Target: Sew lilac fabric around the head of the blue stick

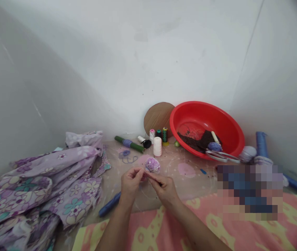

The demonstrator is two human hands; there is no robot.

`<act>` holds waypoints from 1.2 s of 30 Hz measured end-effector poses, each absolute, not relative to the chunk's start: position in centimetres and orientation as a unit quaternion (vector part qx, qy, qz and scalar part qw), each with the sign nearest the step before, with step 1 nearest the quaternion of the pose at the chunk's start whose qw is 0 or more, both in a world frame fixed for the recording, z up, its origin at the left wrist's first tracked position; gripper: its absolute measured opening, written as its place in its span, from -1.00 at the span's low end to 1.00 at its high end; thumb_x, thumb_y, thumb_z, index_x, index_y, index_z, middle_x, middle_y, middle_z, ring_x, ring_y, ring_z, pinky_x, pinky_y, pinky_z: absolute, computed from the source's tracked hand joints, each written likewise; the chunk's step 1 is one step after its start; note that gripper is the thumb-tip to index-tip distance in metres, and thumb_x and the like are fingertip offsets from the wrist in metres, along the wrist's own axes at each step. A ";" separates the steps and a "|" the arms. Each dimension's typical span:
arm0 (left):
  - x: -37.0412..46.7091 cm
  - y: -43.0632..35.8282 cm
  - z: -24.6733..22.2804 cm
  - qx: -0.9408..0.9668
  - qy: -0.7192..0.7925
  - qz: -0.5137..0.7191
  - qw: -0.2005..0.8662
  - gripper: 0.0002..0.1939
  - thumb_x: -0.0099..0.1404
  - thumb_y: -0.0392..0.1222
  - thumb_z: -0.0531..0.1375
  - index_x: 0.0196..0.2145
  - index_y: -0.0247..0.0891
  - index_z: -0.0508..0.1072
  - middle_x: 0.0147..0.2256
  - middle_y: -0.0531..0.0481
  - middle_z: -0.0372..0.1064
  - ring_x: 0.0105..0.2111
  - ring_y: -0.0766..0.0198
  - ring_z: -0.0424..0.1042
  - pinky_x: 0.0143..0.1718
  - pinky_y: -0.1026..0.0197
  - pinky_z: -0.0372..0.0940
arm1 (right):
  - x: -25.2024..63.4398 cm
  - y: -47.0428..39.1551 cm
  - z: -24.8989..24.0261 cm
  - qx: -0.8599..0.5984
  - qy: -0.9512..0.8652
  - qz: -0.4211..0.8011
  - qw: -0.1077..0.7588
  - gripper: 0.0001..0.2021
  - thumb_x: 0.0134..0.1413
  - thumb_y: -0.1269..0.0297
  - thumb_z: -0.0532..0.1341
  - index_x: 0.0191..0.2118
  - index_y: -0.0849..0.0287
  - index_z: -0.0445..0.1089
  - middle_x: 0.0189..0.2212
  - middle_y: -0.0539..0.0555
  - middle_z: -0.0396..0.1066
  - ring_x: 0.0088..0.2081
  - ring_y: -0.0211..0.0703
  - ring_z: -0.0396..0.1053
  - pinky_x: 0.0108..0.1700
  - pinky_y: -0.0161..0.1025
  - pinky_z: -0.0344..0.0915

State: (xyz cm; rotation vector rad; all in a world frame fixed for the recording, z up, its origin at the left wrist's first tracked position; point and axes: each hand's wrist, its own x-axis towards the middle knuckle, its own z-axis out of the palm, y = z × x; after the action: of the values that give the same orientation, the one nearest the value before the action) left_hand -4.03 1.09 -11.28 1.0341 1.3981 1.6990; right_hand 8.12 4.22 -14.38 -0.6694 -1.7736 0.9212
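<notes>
My left hand (132, 180) and my right hand (165, 186) meet in front of me, with thumbs and fingers pinched close together at the tips. What they pinch is too small to make out. Just beyond the fingertips is a small round bundle of purple floral fabric (153, 164); whether the fingers touch it I cannot tell. A white thread cone (157, 146) stands behind it. To the left of that cone lies a green stick (139, 148) wrapped with blue-purple yarn (127, 143), and loose yarn (129, 159) curls below.
A tilted red basin (232, 129) holds dark material, a purple yarn ball and scissors (216, 156). Behind it leans a cardboard disc (155, 116). Floral cloth (72, 184) is heaped left. A blue roll (110, 205) lies near my left wrist; a pink-yellow cloth (148, 232) lies in front.
</notes>
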 end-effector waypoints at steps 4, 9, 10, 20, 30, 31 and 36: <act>-4.1 1.0 -11.2 0.401 0.542 0.652 0.347 -0.79 -0.03 -0.10 0.20 -0.54 -0.34 0.43 -0.57 0.01 0.41 -0.56 0.34 0.36 -0.52 0.35 0.29 | 8.1 4.3 -14.5 -0.263 -0.733 0.386 0.495 -0.70 -0.01 0.38 0.08 -0.13 -0.03 0.35 -0.17 -0.06 0.38 -0.15 -0.16 0.36 -0.10 -0.16 0.30; -4.1 1.0 -11.2 0.407 0.542 0.650 0.345 -0.79 -0.04 -0.10 0.20 -0.55 -0.34 0.44 -0.58 0.01 0.41 -0.56 0.34 0.36 -0.52 0.34 0.28 | 8.0 4.3 -14.6 -0.266 -0.726 0.387 0.502 -0.70 -0.01 0.37 0.09 -0.13 -0.03 0.35 -0.18 -0.05 0.39 -0.16 -0.15 0.36 -0.11 -0.16 0.31; -4.1 1.0 -11.2 0.406 0.540 0.651 0.346 -0.79 -0.04 -0.10 0.20 -0.55 -0.34 0.44 -0.58 0.02 0.41 -0.57 0.34 0.36 -0.52 0.34 0.28 | 8.0 4.3 -14.7 -0.269 -0.726 0.385 0.503 -0.70 -0.01 0.38 0.09 -0.13 -0.04 0.35 -0.18 -0.05 0.39 -0.16 -0.15 0.36 -0.11 -0.16 0.31; -4.0 1.0 -11.2 0.394 0.532 0.655 0.364 -0.82 -0.04 -0.13 0.22 -0.56 -0.32 0.44 -0.58 0.05 0.41 -0.56 0.36 0.36 -0.49 0.36 0.28 | 8.0 4.4 -14.9 -0.283 -0.726 0.377 0.500 -0.70 -0.02 0.37 0.10 -0.14 -0.06 0.35 -0.19 -0.07 0.40 -0.17 -0.16 0.37 -0.11 -0.18 0.31; -4.2 1.2 -11.6 0.390 0.471 0.656 0.442 -0.81 0.01 -0.13 0.20 -0.52 -0.35 0.44 -0.55 0.02 0.42 -0.52 0.34 0.39 -0.40 0.32 0.29 | 8.0 4.3 -14.5 -0.272 -0.726 0.382 0.502 -0.69 -0.01 0.40 0.08 -0.13 -0.07 0.34 -0.18 -0.08 0.39 -0.15 -0.19 0.36 -0.09 -0.19 0.30; -4.2 1.2 -11.6 0.387 0.462 0.658 0.451 -0.81 0.02 -0.13 0.20 -0.51 -0.35 0.44 -0.54 0.02 0.42 -0.51 0.33 0.39 -0.39 0.31 0.30 | 8.0 4.3 -14.5 -0.271 -0.726 0.383 0.502 -0.69 -0.01 0.39 0.08 -0.13 -0.06 0.34 -0.18 -0.08 0.39 -0.15 -0.18 0.36 -0.09 -0.19 0.30; -4.2 1.4 -11.9 0.359 0.459 0.666 0.466 -0.82 -0.06 -0.16 0.26 -0.51 -0.34 0.46 -0.53 0.02 0.44 -0.51 0.34 0.40 -0.39 0.31 0.30 | 8.0 4.4 -14.8 -0.283 -0.724 0.379 0.502 -0.71 -0.01 0.37 0.10 -0.14 -0.05 0.36 -0.19 -0.06 0.40 -0.16 -0.18 0.36 -0.11 -0.20 0.31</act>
State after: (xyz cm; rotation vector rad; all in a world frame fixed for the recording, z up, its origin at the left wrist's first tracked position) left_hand -4.23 1.38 -11.90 0.8816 1.1263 1.6338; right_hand 7.97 4.45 -14.84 -0.6840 -1.7508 0.9153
